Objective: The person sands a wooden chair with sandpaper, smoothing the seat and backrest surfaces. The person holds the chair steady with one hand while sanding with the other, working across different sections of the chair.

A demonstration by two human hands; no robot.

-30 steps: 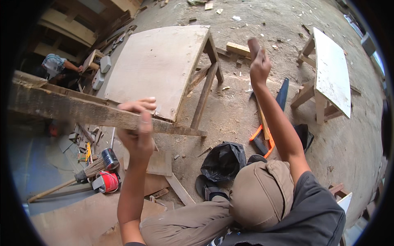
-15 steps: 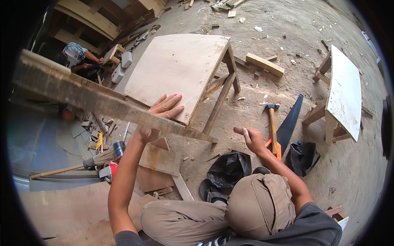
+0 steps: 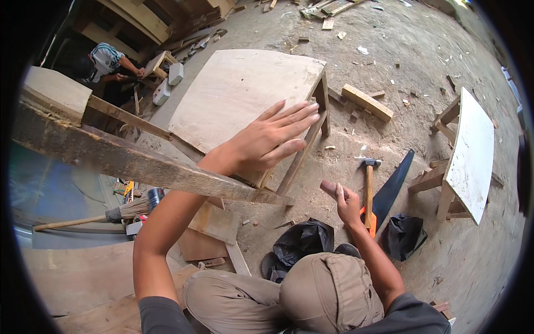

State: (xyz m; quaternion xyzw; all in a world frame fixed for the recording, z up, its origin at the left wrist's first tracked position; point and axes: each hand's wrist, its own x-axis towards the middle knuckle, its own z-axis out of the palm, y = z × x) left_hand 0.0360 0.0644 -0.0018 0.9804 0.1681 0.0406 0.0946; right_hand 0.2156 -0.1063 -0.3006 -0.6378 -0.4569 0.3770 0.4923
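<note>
My left hand [image 3: 267, 136] is open, palm down with fingers spread, over the near right edge of a pale plywood top [image 3: 222, 94] on a wooden frame. Whether the palm touches the wood, I cannot tell. A rough, dark-edged wooden bar [image 3: 150, 164] crosses above my left wrist and hides part of it. Lower and to the right, my right hand [image 3: 349, 207] is closed on a small reddish-brown piece that looks like folded sandpaper [image 3: 329, 189]. It is held apart from the plywood top.
Right of my right hand lie a hammer [image 3: 369, 189] and a handsaw [image 3: 394, 183], with black plastic bags [image 3: 303, 240] nearby. A white-topped stool [image 3: 470, 156] stands far right. Offcuts [image 3: 367, 103] litter the floor. Another person [image 3: 108, 61] works at far left. A broom [image 3: 119, 213] lies left.
My left hand has lifted from lying flat near the top's corner and moved right, to its edge. My right hand has turned, showing more of the sandpaper. The view has shifted slightly.
</note>
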